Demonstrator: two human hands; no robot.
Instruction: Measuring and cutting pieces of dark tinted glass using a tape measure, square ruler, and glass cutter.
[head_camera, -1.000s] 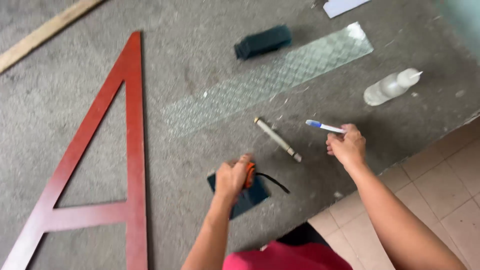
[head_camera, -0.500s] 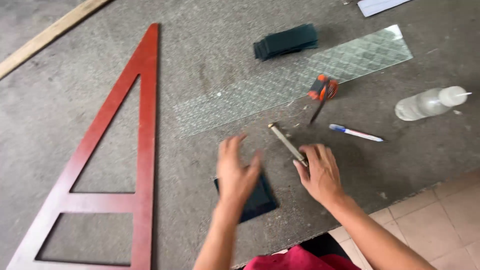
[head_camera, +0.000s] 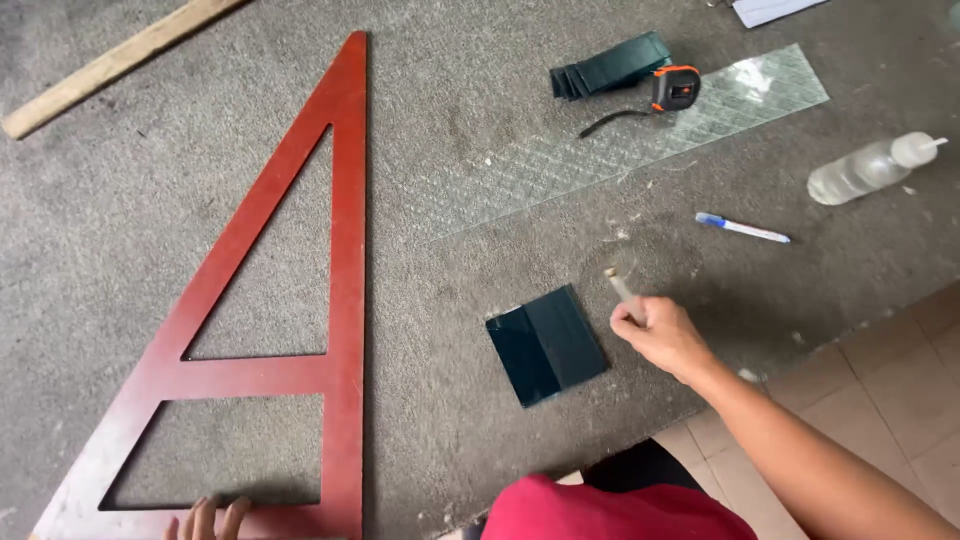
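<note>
My right hand (head_camera: 668, 336) is closed around a thin pale stick-like tool (head_camera: 619, 285), its tip pointing up and away, just right of a small dark green glass square (head_camera: 546, 343) lying on the grey carpeted surface (head_camera: 460, 130). My left hand (head_camera: 208, 519) shows only its fingertips at the bottom edge, resting on the base of a large red wooden triangular square (head_camera: 340, 250). An orange tape measure (head_camera: 675, 87) sits on a long strip of patterned clear glass (head_camera: 620, 140).
A stack of dark glass pieces (head_camera: 608, 66) lies by the tape measure. A blue and white pen (head_camera: 742, 228) and a clear plastic bottle (head_camera: 868, 169) lie at right. A wooden batten (head_camera: 110, 66) crosses the top left. Tiled floor (head_camera: 880, 390) borders the carpet at lower right.
My right hand has picked up the thin tool from beside the dark glass square. My left hand has left the square and gone to the base of the red triangle. The view has shifted.
</note>
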